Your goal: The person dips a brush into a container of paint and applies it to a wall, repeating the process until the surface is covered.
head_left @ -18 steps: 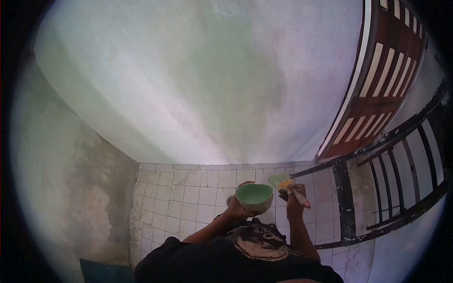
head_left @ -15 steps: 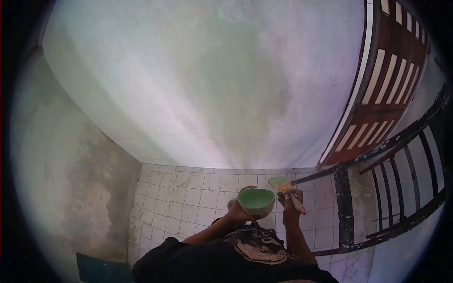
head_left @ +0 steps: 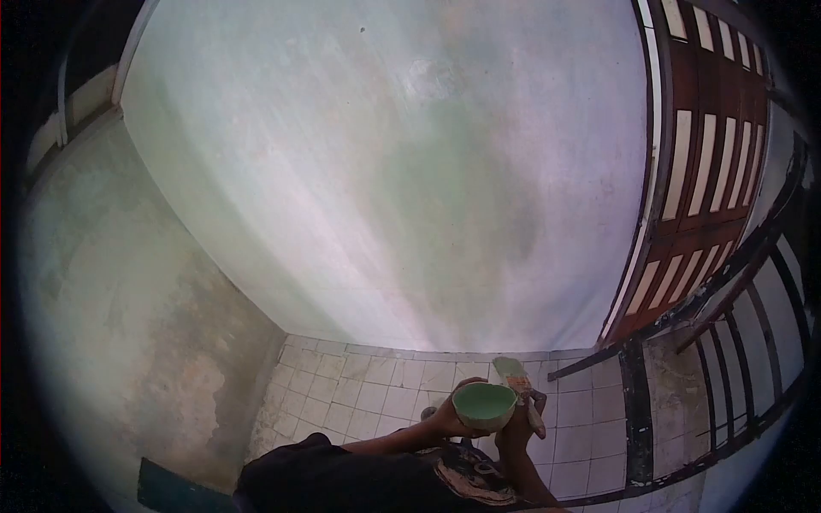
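Note:
My left hand (head_left: 446,420) is wrapped around the side of a round bowl (head_left: 487,423) with green paint in it. Close by on the right, my right hand (head_left: 516,433) grips a paintbrush (head_left: 511,373). Its bristles are coated pale green and point up toward the wall, while the handle slants down past my fingers. The bowl overlaps part of my right hand in this view. Ahead stands a pale wall (head_left: 299,171), with a darker green patch in its middle.
A stained side wall (head_left: 111,282) rises at the left above a dark blue-green panel (head_left: 180,486). White floor tiles (head_left: 393,402) lie below. On the right are a brown slatted shutter (head_left: 684,214) and a black metal frame with bars (head_left: 637,410).
The view has tipped upward, showing more of the wall. The paintbrush has turned from pointing left to pointing more upward, and my right hand has come closer to the bowl.

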The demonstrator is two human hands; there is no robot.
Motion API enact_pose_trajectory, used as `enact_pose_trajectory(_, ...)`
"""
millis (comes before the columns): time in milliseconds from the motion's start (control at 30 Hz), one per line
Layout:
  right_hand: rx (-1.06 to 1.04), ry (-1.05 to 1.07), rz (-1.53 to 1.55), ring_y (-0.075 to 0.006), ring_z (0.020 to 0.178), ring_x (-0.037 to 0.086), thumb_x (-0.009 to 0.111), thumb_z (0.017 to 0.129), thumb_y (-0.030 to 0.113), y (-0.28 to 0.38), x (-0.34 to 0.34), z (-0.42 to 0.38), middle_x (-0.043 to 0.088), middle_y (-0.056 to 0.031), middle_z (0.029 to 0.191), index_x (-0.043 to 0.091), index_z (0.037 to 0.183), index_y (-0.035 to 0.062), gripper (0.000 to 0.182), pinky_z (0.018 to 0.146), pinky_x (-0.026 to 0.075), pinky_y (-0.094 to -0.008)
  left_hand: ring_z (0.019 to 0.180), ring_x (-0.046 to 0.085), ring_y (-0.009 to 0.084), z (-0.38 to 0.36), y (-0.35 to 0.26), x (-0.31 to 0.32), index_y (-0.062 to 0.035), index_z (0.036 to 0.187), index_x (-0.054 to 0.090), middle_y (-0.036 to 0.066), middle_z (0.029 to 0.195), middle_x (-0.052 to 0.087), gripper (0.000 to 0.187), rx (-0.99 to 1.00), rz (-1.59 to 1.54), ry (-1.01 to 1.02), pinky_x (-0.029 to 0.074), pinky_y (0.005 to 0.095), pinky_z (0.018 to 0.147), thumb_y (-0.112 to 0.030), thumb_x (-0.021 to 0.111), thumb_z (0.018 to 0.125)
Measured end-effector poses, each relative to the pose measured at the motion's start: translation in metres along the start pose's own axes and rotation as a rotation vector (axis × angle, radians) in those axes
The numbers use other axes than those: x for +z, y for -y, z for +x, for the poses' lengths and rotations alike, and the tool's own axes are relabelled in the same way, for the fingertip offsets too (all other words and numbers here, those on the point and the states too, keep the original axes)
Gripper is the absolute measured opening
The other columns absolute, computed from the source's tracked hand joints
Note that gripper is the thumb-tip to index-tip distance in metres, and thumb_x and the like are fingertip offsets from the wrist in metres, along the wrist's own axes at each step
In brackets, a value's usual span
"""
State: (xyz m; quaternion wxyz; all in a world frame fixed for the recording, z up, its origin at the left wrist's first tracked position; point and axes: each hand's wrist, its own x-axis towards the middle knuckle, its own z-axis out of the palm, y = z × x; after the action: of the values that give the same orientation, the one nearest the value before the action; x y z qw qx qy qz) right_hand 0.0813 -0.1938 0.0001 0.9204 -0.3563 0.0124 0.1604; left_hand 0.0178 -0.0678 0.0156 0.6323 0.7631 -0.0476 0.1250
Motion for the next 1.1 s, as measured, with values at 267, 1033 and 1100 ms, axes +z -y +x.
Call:
enact_pose_trajectory(267, -0.026, -0.049, 0.022, -0.0238, 0.092, 0.054, 0.045, 0.092, 0.021, -0.008, -0.01, 0.0, 0.05, -0.0168, 0.097, 0.032, 0.099, 0.0082, 0.02, 0.077, 0.049, -0.0361, 0.122, 0.037, 0.0228, 0.004, -0.006, 0.001, -0.0034, 0.133, 0.019, 0.013, 0.131, 0.037, 0.107, 0.006, 0.065, 0.097, 0.032, 0.0385, 0.1, -0.023, 0.087, 0.052)
enact_pose_trajectory(1033, -0.407, 0.048, -0.476, -0.0166, 0.085, 0.052, 0.045, 0.088, 0.014, -0.138, 0.107, 0.026, 0.049, -0.0109, 0.094, 0.037, 0.097, 0.0059, 0.015, 0.075, 0.046, -0.0315, 0.12, 0.04, 0.0231, -0.008, 0.036, -0.189, -0.0036, 0.131, 0.024, 0.014, 0.125, 0.043, 0.097, 0.121, -0.12, 0.115, 0.033, 0.0391, 0.099, -0.022, 0.084, 0.055)
enact_pose_trajectory(1100, -0.404, 0.005, -0.481, -0.0175, 0.086, 0.052, 0.046, 0.088, 0.014, -0.165, 0.126, 0.036, 0.048, -0.0116, 0.096, 0.036, 0.101, 0.0059, 0.018, 0.074, 0.046, -0.0318, 0.119, 0.042, 0.0231, -0.02, 0.041, -0.225, -0.0038, 0.131, 0.024, 0.014, 0.124, 0.044, 0.098, 0.127, -0.132, 0.094, 0.034, 0.0388, 0.098, -0.021, 0.084, 0.055)
